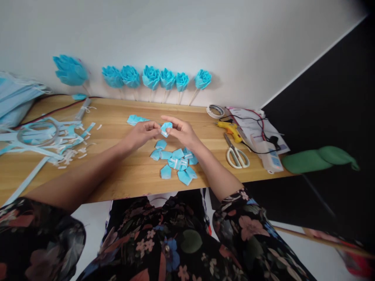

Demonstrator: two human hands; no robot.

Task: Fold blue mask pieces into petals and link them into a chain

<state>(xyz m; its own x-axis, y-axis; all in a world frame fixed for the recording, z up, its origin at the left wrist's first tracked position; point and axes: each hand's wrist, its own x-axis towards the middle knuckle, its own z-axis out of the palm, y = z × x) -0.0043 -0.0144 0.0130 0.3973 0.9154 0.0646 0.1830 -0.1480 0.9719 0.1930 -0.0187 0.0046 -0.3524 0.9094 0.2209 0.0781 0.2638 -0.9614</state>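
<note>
Over the middle of the table, a small folded blue petal (166, 128) is held up between my hands. My right hand (182, 132) grips it from the right, thumb on its near face and index finger stretched out behind. The closed fingertips of my left hand (145, 132) pinch at its left edge. Below on the wood lies a loose cluster of similar blue petals (177, 162), some with white strips showing. Just beyond my left hand rests a flat stack of blue pieces (135, 119).
Several blue flowers on sticks (151, 77) lean against the wall. To the right lie a tape roll (215, 111), a yellow glue gun (230, 129), white-handled scissors (236, 155) and a power strip (271, 158). Cut strips and scraps (73, 152) and face masks (17, 97) cover the left side.
</note>
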